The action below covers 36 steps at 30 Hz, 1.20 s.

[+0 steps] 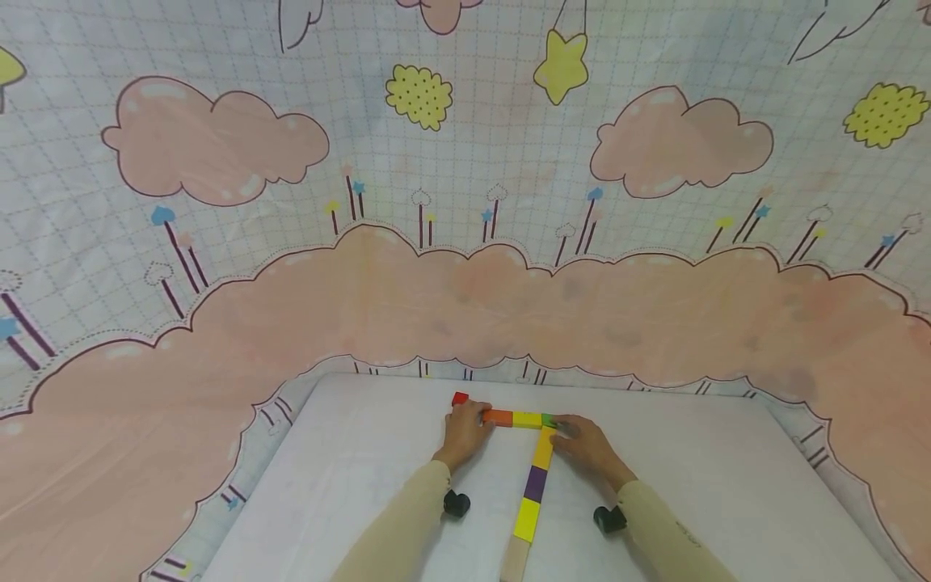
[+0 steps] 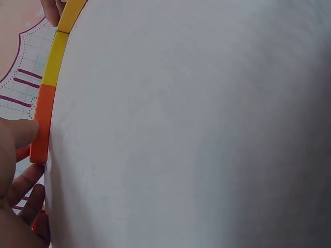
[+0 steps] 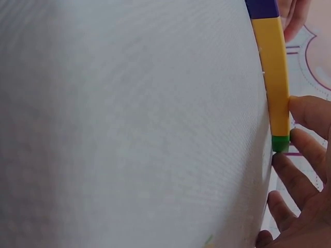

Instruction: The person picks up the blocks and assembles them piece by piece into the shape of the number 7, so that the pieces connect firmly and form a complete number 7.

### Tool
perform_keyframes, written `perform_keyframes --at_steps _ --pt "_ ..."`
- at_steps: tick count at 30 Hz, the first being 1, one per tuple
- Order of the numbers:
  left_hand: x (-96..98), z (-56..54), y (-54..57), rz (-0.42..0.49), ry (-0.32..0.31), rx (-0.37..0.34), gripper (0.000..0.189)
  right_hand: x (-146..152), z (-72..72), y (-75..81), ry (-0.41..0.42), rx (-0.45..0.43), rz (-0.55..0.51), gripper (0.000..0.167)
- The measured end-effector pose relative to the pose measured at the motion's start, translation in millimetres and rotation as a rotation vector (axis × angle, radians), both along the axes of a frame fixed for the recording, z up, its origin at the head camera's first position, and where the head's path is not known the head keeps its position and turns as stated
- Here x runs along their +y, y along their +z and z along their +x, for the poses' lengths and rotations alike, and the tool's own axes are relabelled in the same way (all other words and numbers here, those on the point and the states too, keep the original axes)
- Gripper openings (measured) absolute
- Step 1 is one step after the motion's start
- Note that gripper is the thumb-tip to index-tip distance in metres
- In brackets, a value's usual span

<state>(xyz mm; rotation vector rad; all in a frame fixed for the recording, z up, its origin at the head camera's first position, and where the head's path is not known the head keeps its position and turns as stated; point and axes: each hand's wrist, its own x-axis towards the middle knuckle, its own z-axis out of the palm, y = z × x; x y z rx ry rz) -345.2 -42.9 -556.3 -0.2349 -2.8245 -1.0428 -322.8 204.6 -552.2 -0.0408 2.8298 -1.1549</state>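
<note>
A row of rectangular blocks crosses the upper part of the white table in the head view. My left hand (image 1: 465, 435) pinches the left end of the orange block (image 1: 499, 418); in the left wrist view its thumb lies along the block's side. Beyond the orange block come a yellow block (image 1: 527, 419) and a green block (image 1: 548, 419). With mostly straight fingers, my right hand (image 1: 586, 444) touches the green block and the side of the amber block (image 3: 273, 77). A red block (image 1: 460, 398) shows just past the left hand, partly hidden by it.
From the row's right end, a column runs toward me: the amber block, a purple block (image 1: 535, 484), a yellow block (image 1: 527, 520) and a plain wood block (image 1: 515, 559). A cloud-patterned cloth (image 1: 465, 307) hangs behind the white table (image 1: 349, 461).
</note>
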Motion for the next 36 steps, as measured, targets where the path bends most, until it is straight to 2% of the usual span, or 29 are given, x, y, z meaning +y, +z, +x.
perform_keyframes --at_steps 10,15,19,22,26,32,36 --pt "-10.2 2.5 0.1 0.084 -0.020 -0.007 0.032 0.6 0.1 -0.2 0.024 0.015 -0.009 0.042" --pt "-16.9 5.3 4.9 0.147 -0.020 0.009 0.029 0.7 0.0 -0.3 0.018 0.011 -0.009 0.041" --pt "-22.2 5.3 9.2 0.169 -0.016 0.077 0.027 0.8 -0.7 -1.8 0.010 0.007 0.004 0.042" --pt "-27.0 3.1 9.3 0.173 -0.015 0.152 0.025 1.0 -1.6 -3.0 0.002 0.001 0.003 0.042" --pt "-34.1 -1.0 5.9 0.193 0.018 0.176 0.025 1.1 -2.6 -3.6 -0.001 -0.002 -0.002 0.042" --pt "-42.4 -5.2 -0.6 0.225 0.095 0.133 0.026 0.9 -2.7 -3.1 -0.009 -0.008 0.000 0.043" --pt "-45.8 -8.3 -1.0 0.263 0.130 0.131 0.026 0.8 -2.6 -3.3 -0.010 -0.006 -0.003 0.043"
